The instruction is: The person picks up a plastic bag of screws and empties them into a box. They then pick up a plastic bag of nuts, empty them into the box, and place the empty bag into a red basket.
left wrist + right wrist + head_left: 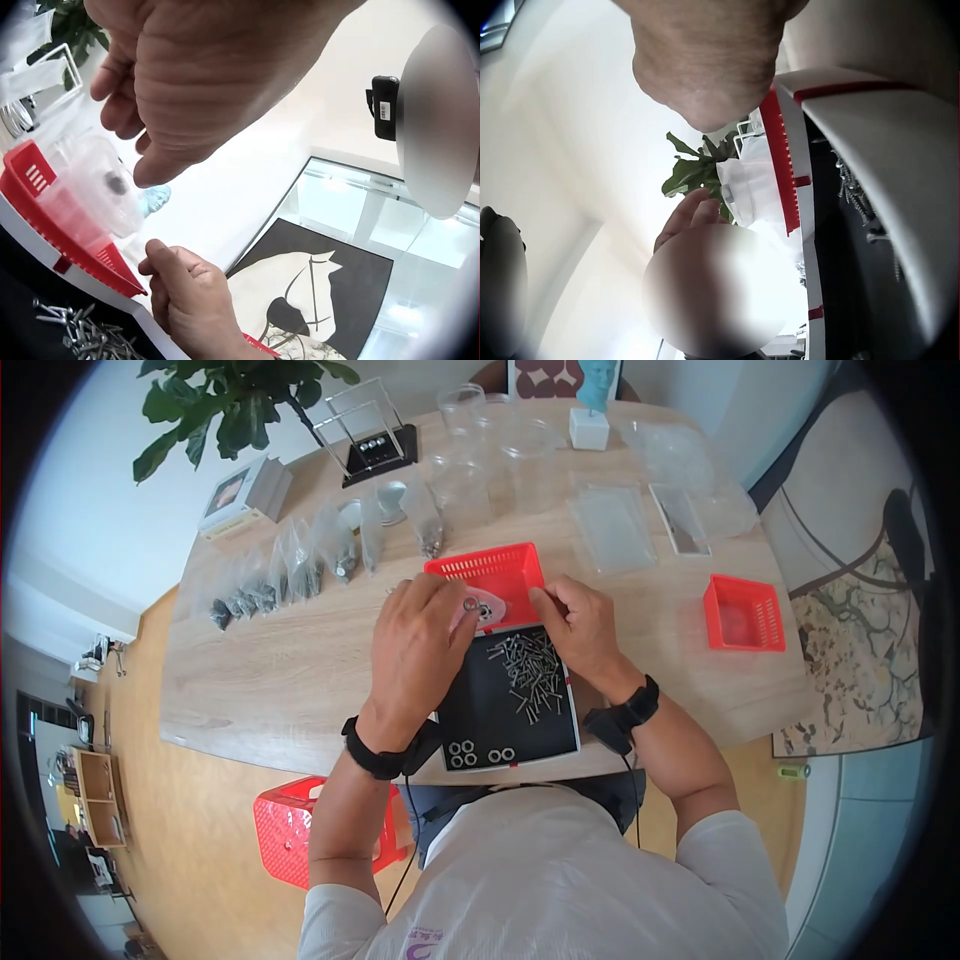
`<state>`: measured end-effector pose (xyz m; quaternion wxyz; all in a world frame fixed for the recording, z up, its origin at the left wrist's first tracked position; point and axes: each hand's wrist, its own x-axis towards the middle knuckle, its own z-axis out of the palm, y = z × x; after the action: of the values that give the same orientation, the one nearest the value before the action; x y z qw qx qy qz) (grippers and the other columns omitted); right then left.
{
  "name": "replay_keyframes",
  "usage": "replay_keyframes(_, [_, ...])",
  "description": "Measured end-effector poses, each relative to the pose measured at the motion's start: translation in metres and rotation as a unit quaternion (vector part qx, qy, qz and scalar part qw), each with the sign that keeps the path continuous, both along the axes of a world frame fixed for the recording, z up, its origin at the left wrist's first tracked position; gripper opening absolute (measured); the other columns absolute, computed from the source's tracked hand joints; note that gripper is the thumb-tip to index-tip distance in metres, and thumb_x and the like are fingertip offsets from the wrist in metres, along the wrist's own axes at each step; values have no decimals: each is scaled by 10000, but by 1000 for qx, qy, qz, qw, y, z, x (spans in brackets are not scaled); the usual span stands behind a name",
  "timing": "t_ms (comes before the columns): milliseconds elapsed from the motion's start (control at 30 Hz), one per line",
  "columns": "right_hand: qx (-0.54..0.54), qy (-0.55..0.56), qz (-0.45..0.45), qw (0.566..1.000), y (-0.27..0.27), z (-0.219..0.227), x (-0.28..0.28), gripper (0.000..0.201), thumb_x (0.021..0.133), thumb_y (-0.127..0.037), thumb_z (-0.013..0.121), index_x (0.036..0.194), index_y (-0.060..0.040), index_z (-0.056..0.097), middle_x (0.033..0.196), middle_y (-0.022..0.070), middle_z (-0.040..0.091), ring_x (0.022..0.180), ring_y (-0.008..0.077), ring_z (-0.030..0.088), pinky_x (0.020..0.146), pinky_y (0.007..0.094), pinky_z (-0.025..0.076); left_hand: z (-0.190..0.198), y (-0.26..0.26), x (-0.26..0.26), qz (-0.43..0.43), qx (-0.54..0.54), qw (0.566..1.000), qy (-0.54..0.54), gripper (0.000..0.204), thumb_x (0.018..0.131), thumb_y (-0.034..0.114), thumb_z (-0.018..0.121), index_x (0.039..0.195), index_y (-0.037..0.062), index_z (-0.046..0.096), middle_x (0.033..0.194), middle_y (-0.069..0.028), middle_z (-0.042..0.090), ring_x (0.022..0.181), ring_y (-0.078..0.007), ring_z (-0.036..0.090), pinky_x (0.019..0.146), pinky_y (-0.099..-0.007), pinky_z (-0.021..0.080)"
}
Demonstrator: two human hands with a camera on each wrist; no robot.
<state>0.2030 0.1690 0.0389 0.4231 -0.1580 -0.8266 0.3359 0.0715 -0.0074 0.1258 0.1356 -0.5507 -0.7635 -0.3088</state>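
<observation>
My left hand (415, 650) pinches a clear plastic bag (492, 600) over the red basket (500, 565); metal rings or nuts show inside it. In the left wrist view the bag (90, 176) hangs beyond the left hand (217, 75), with a dark clump in it. My right hand (585, 630) is beside the basket's right edge, fingers loosely bent, with nothing visible in it; whether it touches the rim is unclear. Below lies a black tray (480, 700) with a pile of screws (535, 670) and several nuts (463, 753) near its front edge.
Small bags of hardware (265, 590) line the left side of the table. Clear containers (465, 470) and a Newton's cradle (380, 455) stand behind. Flat clear bags (612, 525) and another red basket (745, 615) are on the right.
</observation>
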Motion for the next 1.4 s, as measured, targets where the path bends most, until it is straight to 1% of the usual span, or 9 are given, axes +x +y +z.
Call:
replay_keyframes(133, [-15,1,-6,1000,0,-4,1,233,1006,-201,716,858,-36,646,682,145,597,562,292,569,534,381,440,-6,-19,18,-50,-23,997,-44,282,823,59,790,1094,30,718,1013,-116,686,997,-339,654,858,-441,528])
replay_keyframes(200, [-7,-2,-3,1000,3,-4,0,268,1023,-232,700,856,-32,638,677,148,584,555,296,549,531,388,429,-15,-33,23,-247,-147,955,-74,279,817,63,789,1085,35,718,997,-118,680,998,-339,657,864,-443,533])
replay_keyframes(233, [-8,0,1,1000,2,-3,0,289,1029,-237,695,844,-28,623,675,155,574,548,299,535,528,398,420,-15,-39,30,-250,-227,931,-142,264,816,63,795,1076,30,759,1036,-132,703,1007,-348,669,888,-443,554])
replay_keyframes(333, [-7,-9,6,1000,2,-4,0,312,1036,-238,688,826,-25,600,670,158,560,549,308,528,530,406,417,-38,-46,38,-279,-318,895,-138,248,809,69,799,1055,46,772,968,-123,679,964,-329,677,855,-434,555])
replay_keyframes(633, [-4,2,4,1000,1,-4,-1,323,1050,-222,667,820,-16,571,674,173,540,566,346,520,544,423,424,-55,-44,48,-256,-327,908,-48,132,821,52,759,951,70,763,901,-109,639,841,-315,703,746,-415,579])
replay_keyframes(967, [21,20,11,1000,-1,3,0,324,1047,-211,671,809,-14,572,676,167,543,569,345,533,540,424,430,-59,-44,57,-301,-273,913,-38,187,861,137,722,1038,76,730,926,-87,622,852,-295,699,736,-407,584])
replay_keyframes(1167, [111,64,33,991,-11,15,3,260,991,-186,733,805,-37,629,679,123,601,565,305,605,526,404,473,-59,-43,59,-280,-283,917,-34,99,846,68,715,943,48,714,969,-120,658,906,-301,716,764,-406,593])
replay_keyframes(1333, [140,20,113,983,-26,27,11,172,899,-160,804,850,-31,702,726,108,678,600,273,666,550,383,510,-69,-47,41,-204,-212,950,-107,145,859,68,718,993,20,693,950,-150,652,887,-336,706,746,-417,574])
replay_keyframes(1400, [101,-66,204,971,-32,26,14,184,891,-184,811,871,-29,715,733,124,697,606,277,680,565,383,524,-57,-50,34,-164,-194,956,-148,158,854,50,714,1006,11,694,947,-155,649,878,-337,703,746,-425,574])
